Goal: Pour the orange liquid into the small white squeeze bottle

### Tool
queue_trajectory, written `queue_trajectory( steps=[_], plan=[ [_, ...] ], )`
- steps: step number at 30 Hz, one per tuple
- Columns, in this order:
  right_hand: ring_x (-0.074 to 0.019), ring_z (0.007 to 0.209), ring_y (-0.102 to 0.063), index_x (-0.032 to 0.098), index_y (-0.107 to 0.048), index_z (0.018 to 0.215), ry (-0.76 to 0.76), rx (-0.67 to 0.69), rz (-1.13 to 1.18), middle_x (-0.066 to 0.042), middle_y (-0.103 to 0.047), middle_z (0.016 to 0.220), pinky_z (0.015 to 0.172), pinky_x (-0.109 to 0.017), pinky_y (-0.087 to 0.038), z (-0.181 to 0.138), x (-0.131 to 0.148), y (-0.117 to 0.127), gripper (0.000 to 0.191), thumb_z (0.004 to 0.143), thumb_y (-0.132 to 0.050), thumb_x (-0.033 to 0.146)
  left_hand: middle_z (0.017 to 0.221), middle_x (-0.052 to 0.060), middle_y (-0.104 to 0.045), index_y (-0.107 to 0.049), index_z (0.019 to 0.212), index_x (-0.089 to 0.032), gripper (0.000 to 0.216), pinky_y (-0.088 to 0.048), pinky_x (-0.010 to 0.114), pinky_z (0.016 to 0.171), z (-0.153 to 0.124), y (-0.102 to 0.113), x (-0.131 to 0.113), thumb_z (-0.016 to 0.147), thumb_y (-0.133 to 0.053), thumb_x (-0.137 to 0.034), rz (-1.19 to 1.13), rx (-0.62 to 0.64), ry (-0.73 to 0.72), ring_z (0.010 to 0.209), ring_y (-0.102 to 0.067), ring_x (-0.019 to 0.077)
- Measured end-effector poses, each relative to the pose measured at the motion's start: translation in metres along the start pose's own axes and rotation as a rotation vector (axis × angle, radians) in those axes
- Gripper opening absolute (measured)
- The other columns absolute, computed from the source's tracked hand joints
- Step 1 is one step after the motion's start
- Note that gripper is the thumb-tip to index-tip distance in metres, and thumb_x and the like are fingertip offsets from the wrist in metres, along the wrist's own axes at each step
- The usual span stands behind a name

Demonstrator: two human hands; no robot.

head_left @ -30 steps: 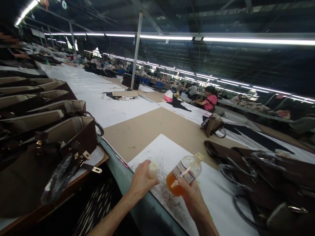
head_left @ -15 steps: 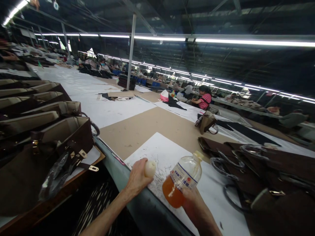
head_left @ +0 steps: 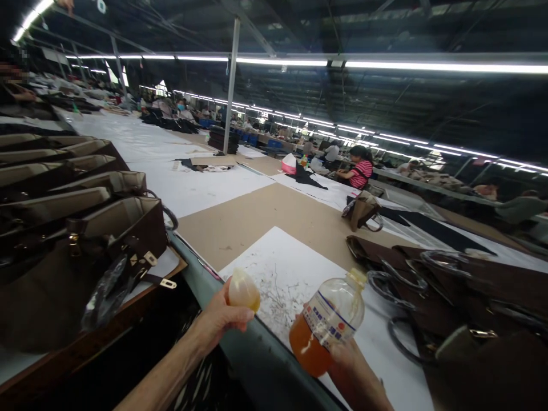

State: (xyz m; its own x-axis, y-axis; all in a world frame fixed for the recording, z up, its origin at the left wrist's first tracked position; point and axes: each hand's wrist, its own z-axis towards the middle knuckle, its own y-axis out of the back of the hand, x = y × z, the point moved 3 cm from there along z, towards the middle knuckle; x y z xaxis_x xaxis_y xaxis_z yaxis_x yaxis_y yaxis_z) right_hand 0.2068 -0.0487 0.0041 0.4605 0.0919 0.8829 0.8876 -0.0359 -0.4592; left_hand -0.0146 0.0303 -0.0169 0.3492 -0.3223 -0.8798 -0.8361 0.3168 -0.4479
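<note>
Set beneath a broad, dark roof [head_left: 385,37] crossed by metal beams [head_left: 257,34]; lit by a long line of fluorescent tubes [head_left: 445,67] stretching across the hall, by further rows receding behind it, and by a slanting tube light [head_left: 34,20] at upper left; interrupted by a pale metal post [head_left: 232,85] beyond the big worktable [head_left: 257,354], greenish along its side and covered with white sheets [head_left: 201,197] and tan board [head_left: 257,214]; brightened far back by small windows [head_left: 161,87]; lined at right with a long workbench [head_left: 428,184]; too blurred for detail at the far end.
</note>
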Motion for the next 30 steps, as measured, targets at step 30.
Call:
queue_trajectory(
  steps=[30],
  plan=[
    [-0.0292,0.094,-0.055,0.011,-0.04,0.119,1.373,0.569,-1.876,-0.015,-0.058,0.106,0.075,-0.039,-0.048,0.084,-0.063,-0.17,0.054,0.07,-0.046,0.032,0.096,-0.002,-0.052,-0.053,0.103,-0.021,0.057,-0.039,0.023,0.073,-0.187,0.13,0.002,0.052,-0.077,-0.017,0.313,-0.65,-0.206,0.084,-0.048,0.0142]
  ],
)
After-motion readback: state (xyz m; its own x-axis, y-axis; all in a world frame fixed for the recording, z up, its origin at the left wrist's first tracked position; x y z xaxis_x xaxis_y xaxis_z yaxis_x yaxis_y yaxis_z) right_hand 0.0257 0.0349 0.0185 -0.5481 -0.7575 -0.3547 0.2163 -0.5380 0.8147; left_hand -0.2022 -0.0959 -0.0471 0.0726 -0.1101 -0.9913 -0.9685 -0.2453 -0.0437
